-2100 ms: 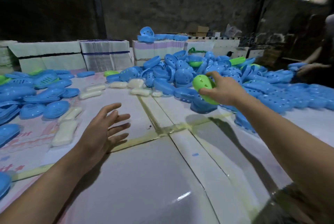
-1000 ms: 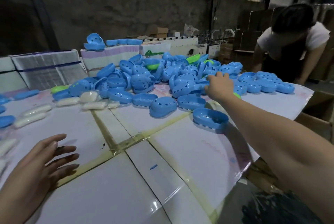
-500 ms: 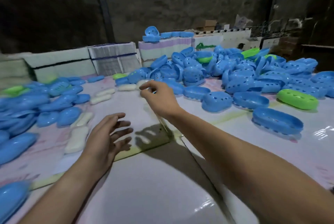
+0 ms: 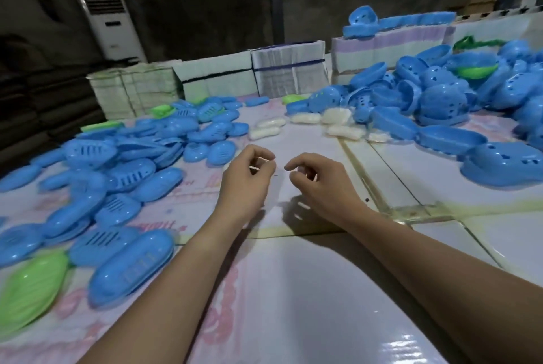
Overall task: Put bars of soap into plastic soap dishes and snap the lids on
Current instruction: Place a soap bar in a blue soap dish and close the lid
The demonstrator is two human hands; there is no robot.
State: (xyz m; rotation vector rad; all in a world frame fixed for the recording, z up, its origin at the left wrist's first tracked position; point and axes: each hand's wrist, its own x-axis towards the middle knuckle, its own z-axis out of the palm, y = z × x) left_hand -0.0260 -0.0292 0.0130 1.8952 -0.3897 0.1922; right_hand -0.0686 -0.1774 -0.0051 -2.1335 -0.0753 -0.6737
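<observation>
My left hand (image 4: 245, 180) and my right hand (image 4: 318, 184) hover side by side over the middle of the table, fingers loosely curled, with nothing visible in either. Beyond them lie several white soap bars (image 4: 267, 128), loose on the table. A heap of blue slotted lids (image 4: 117, 175) spreads over the left side, with a green lid (image 4: 29, 290) at the near left. Blue holed soap dishes (image 4: 440, 93) are piled at the right, and one dish (image 4: 505, 164) lies apart, closest to my right hand.
Bundled stacks of white sheets (image 4: 288, 73) line the table's far edge, some with blue dishes on top. A white standing air conditioner (image 4: 110, 20) is against the dark back wall. Yellowed tape seams (image 4: 379, 184) cross the glossy tabletop.
My right hand has drawn back from the soap bars to the middle beside my left hand. My left hand's fingers went from spread to curled. The view turned left.
</observation>
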